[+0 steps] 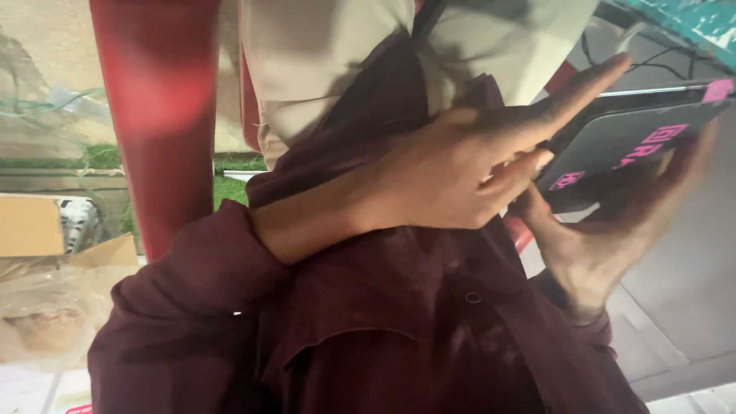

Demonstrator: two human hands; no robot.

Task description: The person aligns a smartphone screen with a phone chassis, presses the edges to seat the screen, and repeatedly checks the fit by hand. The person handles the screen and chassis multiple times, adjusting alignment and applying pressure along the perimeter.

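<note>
A dark flat device (636, 130) with pink stickers on its back sits at the upper right. My right hand (606, 238) comes up from the lower right and grips it from below, fingers wrapped round its far edge. My left hand (460, 172) reaches across my maroon shirt (399, 322) from the left. Its index finger stretches out along the device's top left corner, and the other fingers curl against the device's near edge. The device's screen side is hidden.
A red post (157, 115) stands at the upper left beside beige cloth (322, 69). A cardboard box (34, 226) and a clear plastic bag (46, 314) lie at the left. Black cables (652, 61) run behind the device, and a pale panel (690, 291) fills the right.
</note>
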